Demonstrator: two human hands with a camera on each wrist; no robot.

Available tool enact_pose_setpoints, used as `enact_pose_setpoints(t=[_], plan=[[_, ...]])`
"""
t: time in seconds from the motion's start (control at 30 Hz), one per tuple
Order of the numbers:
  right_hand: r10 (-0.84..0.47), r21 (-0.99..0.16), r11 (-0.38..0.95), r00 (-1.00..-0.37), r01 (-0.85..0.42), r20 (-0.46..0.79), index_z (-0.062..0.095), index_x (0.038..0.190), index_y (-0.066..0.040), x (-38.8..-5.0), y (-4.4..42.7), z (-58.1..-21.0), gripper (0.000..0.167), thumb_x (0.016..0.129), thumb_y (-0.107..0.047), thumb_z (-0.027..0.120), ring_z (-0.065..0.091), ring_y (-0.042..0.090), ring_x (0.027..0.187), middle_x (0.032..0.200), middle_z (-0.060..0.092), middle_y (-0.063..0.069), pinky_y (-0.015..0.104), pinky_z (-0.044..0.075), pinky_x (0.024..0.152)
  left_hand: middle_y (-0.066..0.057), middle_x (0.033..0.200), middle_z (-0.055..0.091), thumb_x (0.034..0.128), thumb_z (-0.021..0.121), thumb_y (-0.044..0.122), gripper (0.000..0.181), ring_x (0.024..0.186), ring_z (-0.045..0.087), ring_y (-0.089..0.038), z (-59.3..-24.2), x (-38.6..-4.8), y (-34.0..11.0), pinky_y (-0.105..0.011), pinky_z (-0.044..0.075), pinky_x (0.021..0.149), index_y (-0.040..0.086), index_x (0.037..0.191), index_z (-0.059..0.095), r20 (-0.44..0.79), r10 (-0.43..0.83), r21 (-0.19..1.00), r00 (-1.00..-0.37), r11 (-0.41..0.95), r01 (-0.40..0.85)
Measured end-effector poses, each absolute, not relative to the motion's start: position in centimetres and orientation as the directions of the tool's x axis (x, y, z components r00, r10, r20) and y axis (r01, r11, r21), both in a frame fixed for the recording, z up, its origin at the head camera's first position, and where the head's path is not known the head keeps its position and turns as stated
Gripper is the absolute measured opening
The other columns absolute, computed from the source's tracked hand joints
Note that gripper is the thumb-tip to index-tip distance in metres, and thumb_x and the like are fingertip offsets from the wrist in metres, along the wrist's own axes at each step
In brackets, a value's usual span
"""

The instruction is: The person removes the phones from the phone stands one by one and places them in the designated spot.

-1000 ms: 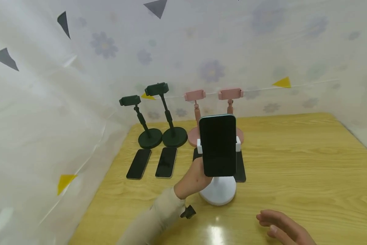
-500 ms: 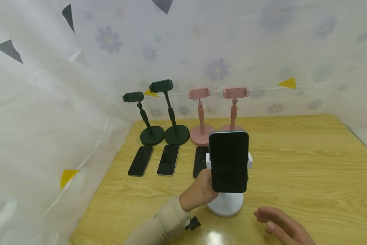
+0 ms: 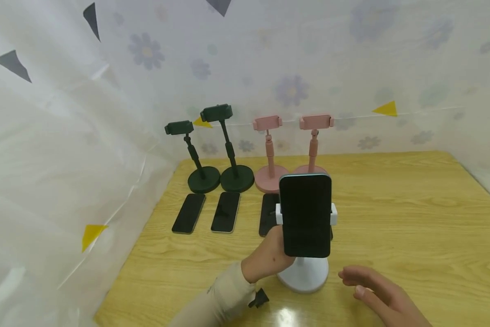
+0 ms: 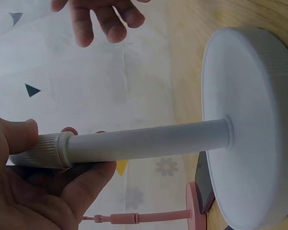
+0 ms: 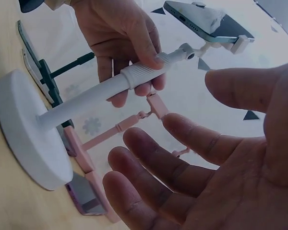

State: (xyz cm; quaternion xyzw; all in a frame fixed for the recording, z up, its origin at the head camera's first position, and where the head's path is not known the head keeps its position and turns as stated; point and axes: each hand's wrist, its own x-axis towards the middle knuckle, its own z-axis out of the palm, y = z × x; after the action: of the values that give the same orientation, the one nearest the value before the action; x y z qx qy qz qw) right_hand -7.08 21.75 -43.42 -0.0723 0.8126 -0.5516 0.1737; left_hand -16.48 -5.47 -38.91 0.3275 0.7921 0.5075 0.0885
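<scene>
A white phone stand (image 3: 304,274) with a round base and upright post is at the near middle of the table. Its white clamp (image 3: 333,214) holds a dark-screened phone (image 3: 306,215) upright. My left hand (image 3: 267,256) grips the post; in the left wrist view thumb and fingers wrap the ribbed collar (image 4: 41,151). The phone partly hides those fingers in the head view. Right of the stand, my right hand (image 3: 377,293) holds nothing, its fingers loosely bent and apart from the post, as the right wrist view also shows.
Two dark green stands (image 3: 237,179) and two pink stands (image 3: 271,179) line the back of the wooden table (image 3: 412,213). Flat phones (image 3: 226,212) lie before them, one mostly hidden behind the white stand. A patterned white curtain (image 3: 237,50) surrounds the table.
My left hand has brought the white stand with its phone nearer and slightly right, uncovering more of the pink stands. In the last half second it barely moves. The right hand stays nearby.
</scene>
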Motion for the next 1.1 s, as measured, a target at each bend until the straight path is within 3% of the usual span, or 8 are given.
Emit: enact_pose_setpoints(t=[0.17, 0.27, 0.43, 0.53, 0.67, 0.77, 0.9, 1.1], plan=[[-0.289, -0.882, 0.447, -0.957, -0.15, 0.016, 0.053, 0.137, -0.015, -7.1, 21.5, -41.6, 0.032, 0.105, -0.012, 0.047, 0.059, -0.006, 0.112, 0.129, 0.063, -0.015, 0.018, 0.054, 0.083, -0.013, 0.099, 0.063, 0.0991, 0.05, 0.005, 0.017, 0.082, 0.051, -0.005, -38.8, -16.5, -5.5, -0.015, 0.044, 0.07, 0.004, 0.112, 0.062, 0.214, 0.637, 0.852, -0.74, 0.248, 0.46], [-0.269, -0.844, 0.487, -0.958, -0.223, 0.098, 0.053, 0.136, -0.018, -7.4, 21.6, -40.1, 0.034, 0.104, -0.01, 0.05, 0.059, -0.007, 0.112, 0.128, 0.063, -0.017, 0.018, 0.054, 0.082, -0.014, 0.101, 0.063, 0.1009, 0.049, 0.008, 0.017, 0.085, 0.051, -0.004, -38.9, -16.6, -5.2, -0.015, 0.045, 0.074, 0.003, 0.111, 0.062, 0.197, 0.642, 0.864, -0.741, 0.244, 0.44], [-0.256, -0.794, 0.516, -0.943, -0.321, 0.214, 0.055, 0.136, -0.017, -8.3, 21.4, -37.1, 0.035, 0.102, -0.006, 0.051, 0.06, -0.006, 0.111, 0.125, 0.064, -0.015, 0.016, 0.054, 0.081, -0.01, 0.126, 0.055, 0.1071, 0.039, 0.024, 0.031, 0.105, 0.05, -0.005, -39.4, -16.5, -4.2, -0.019, 0.043, 0.092, 0.008, 0.133, 0.047, 0.103, 0.616, 0.881, -0.781, 0.308, 0.359], [-0.254, -0.774, 0.502, -0.921, -0.385, 0.294, 0.056, 0.134, -0.016, -8.9, 20.8, -35.1, 0.036, 0.101, -0.003, 0.052, 0.062, -0.004, 0.109, 0.123, 0.065, -0.012, 0.014, 0.052, 0.082, -0.007, 0.134, 0.047, 0.1082, 0.033, 0.033, 0.038, 0.113, 0.049, -0.007, -39.7, -16.5, -3.7, -0.022, 0.042, 0.098, 0.014, 0.14, 0.035, 0.104, 0.606, 0.867, -0.788, 0.334, 0.371], [-0.268, -0.782, 0.378, -0.867, -0.496, 0.421, 0.056, 0.132, -0.005, -10.1, 19.6, -33.1, 0.037, 0.098, 0.008, 0.05, 0.064, 0.0, 0.108, 0.122, 0.065, -0.006, 0.013, 0.052, 0.085, -0.005, 0.136, 0.047, 0.108, 0.031, 0.035, 0.039, 0.114, 0.048, -0.007, -39.7, -16.9, -3.7, -0.023, 0.04, 0.101, 0.015, 0.141, 0.035, 0.097, 0.592, 0.862, -0.8, 0.352, 0.365], [-0.28, -0.797, 0.205, -0.814, -0.568, 0.508, 0.053, 0.131, 0.006, -11.2, 18.7, -31.8, 0.038, 0.096, 0.016, 0.046, 0.062, 0.007, 0.113, 0.125, 0.064, 0.002, 0.015, 0.051, 0.09, -0.005, 0.136, 0.048, 0.108, 0.032, 0.034, 0.039, 0.113, 0.047, -0.007, -39.7, -17.2, -3.9, -0.022, 0.04, 0.101, 0.014, 0.141, 0.038, 0.07, 0.588, 0.857, -0.806, 0.378, 0.351], [-0.279, -0.819, 0.044, -0.794, -0.572, 0.54, 0.048, 0.132, 0.012, -12.7, 17.4, -29.8, 0.036, 0.096, 0.015, 0.043, 0.058, 0.014, 0.12, 0.132, 0.059, 0.01, 0.018, 0.05, 0.095, -0.006, 0.133, 0.051, 0.1079, 0.034, 0.032, 0.037, 0.111, 0.049, -0.008, -39.8, -17.6, -3.9, -0.022, 0.04, 0.1, 0.011, 0.137, 0.041, 0.075, 0.595, 0.829, -0.8, 0.408, 0.381], [-0.368, -0.86, -0.03, -0.795, -0.509, 0.483, 0.045, 0.136, 0.006, -15.0, 15.5, -26.7, 0.036, 0.101, 0.002, 0.041, 0.056, 0.017, 0.122, 0.134, 0.057, 0.012, 0.022, 0.048, 0.1, -0.009, 0.12, 0.057, 0.1064, 0.039, 0.025, 0.029, 0.103, 0.051, -0.008, -39.9, -17.8, -3.8, -0.018, 0.043, 0.093, 0.008, 0.128, 0.047, 0.155, 0.587, 0.816, -0.795, 0.378, 0.438]])
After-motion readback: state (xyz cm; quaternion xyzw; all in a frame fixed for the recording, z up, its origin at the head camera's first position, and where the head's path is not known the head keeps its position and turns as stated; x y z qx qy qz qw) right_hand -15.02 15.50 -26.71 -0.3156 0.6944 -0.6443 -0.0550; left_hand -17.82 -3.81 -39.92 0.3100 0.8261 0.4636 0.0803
